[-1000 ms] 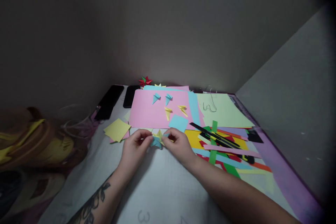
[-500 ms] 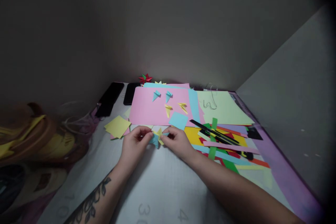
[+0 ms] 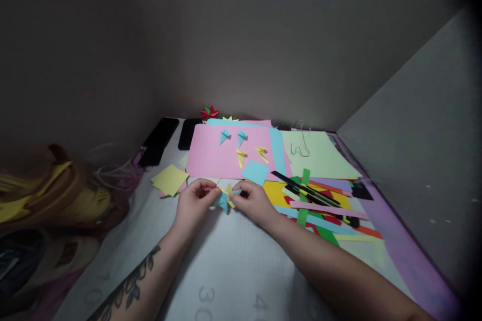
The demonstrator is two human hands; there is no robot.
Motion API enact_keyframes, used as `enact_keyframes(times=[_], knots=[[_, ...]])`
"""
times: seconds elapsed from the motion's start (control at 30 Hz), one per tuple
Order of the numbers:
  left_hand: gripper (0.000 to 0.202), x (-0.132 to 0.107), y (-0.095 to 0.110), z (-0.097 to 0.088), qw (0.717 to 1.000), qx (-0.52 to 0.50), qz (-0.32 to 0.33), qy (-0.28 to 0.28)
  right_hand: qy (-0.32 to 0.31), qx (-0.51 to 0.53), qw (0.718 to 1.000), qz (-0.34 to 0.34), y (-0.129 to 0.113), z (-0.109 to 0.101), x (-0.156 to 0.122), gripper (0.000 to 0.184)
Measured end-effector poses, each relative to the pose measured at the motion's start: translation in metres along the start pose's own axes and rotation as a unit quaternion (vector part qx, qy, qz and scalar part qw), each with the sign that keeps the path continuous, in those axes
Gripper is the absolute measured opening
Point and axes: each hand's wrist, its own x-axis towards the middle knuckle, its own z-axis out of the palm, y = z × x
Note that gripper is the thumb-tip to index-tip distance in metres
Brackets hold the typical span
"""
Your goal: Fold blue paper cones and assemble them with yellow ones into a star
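Observation:
Between my two hands is a blue and yellow folded paper piece (image 3: 223, 201), held just above the white table. My left hand (image 3: 198, 200) pinches its blue side between thumb and fingers. On the other side, my right hand (image 3: 253, 201) is closed on the piece near its yellow point. The fingertips hide part of the folds. Beyond them, two blue folded paper units (image 3: 224, 136) and two yellow folded units (image 3: 241, 157) lie on a pink paper sheet (image 3: 205, 158). A square of blue paper (image 3: 256, 172) lies by the sheet's front edge.
Yellow paper squares (image 3: 170, 180) lie to the left. On the right are colourful paper strips (image 3: 327, 210) with a black cutter (image 3: 324, 195) among them. A red and green paper star (image 3: 209, 112) and dark phones (image 3: 161, 135) are at the back. A bag (image 3: 56, 200) stands at far left.
The view has shifted very slightly. Both hands keep their grip on the folded paper piece in nearly the same place.

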Motion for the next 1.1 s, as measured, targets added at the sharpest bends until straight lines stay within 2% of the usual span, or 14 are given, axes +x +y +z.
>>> enact_keyframes(times=[0.2, 0.4, 0.5, 0.57, 0.67, 0.77, 0.83, 0.9, 1.0, 1.1], knots=[[0.018, -0.002, 0.003, 0.002, 0.999, 0.038, 0.029, 0.013, 0.011, 0.0, 1.0, 0.003, 0.0, 0.004, 0.0, 0.011], [0.026, -0.005, 0.005, 0.006, 0.998, 0.054, 0.042, -0.006, 0.013, 0.035, 0.998, 0.057, -0.003, 0.004, -0.001, 0.006], [0.036, -0.005, 0.003, 0.007, 0.998, 0.037, 0.027, -0.052, 0.007, 0.041, 0.997, 0.064, -0.004, 0.003, -0.001, 0.005], [0.035, -0.004, 0.0, 0.007, 0.997, 0.02, 0.005, -0.08, 0.007, 0.035, 0.998, 0.05, -0.004, 0.002, 0.0, 0.004], [0.03, -0.004, -0.001, 0.007, 0.998, 0.002, -0.009, -0.061, -0.016, 0.068, 0.997, 0.023, -0.004, 0.002, 0.001, 0.008], [0.028, -0.004, -0.001, 0.006, 0.999, -0.008, -0.007, -0.044, -0.035, 0.083, 0.996, 0.024, -0.003, 0.001, 0.001, 0.012], [0.028, -0.005, -0.002, 0.005, 0.999, 0.016, 0.022, -0.038, -0.022, 0.067, 0.997, 0.029, -0.002, 0.0, 0.001, 0.011], [0.022, -0.005, -0.004, 0.003, 0.992, 0.077, 0.091, -0.043, -0.009, 0.049, 0.998, 0.031, -0.002, 0.0, 0.001, 0.011], [0.011, -0.006, -0.008, -0.002, 0.961, 0.177, 0.202, -0.068, 0.0, 0.027, 0.999, 0.036, -0.001, -0.001, 0.002, 0.015], [0.007, -0.005, -0.011, -0.005, 0.942, 0.218, 0.245, -0.064, 0.002, 0.024, 0.999, 0.036, -0.002, -0.001, 0.002, 0.016]])
